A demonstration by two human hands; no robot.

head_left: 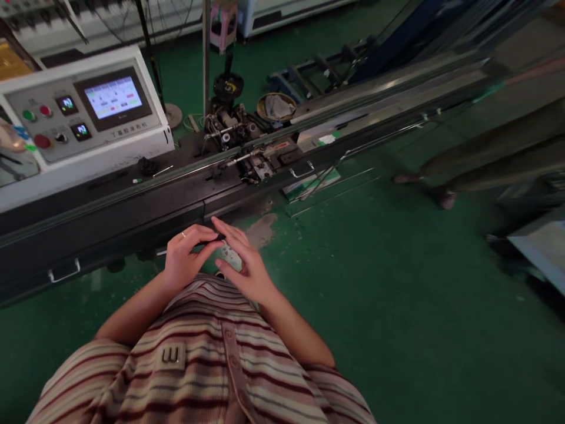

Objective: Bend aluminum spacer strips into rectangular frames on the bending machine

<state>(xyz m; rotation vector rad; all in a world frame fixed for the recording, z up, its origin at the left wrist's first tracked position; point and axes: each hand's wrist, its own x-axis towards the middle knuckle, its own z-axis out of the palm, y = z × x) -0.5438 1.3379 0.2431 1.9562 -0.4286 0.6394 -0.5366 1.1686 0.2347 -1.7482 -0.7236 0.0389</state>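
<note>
Both hands meet just in front of the striped shirt (207, 353). The left hand (185, 259) pinches a thin dark rod (212, 240) at its end, and the right hand (242, 265) lies open against it with fingers spread, gripping nothing I can make out. Looks like fiddling with the small part. Just beyond the hands runs the long machine (132, 206); the control panel (83, 112) sits further beyond the left hand, and someone's legs (485, 165) stand well off past the right hand.

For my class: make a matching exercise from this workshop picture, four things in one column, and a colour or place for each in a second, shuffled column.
1. floor
2. touchscreen
3. stool
4. left hand

a. pink, at the top
b. wears a ring
c. green
d. lit, on the white control panel

Pairs: 1-c, 2-d, 3-a, 4-b
</note>
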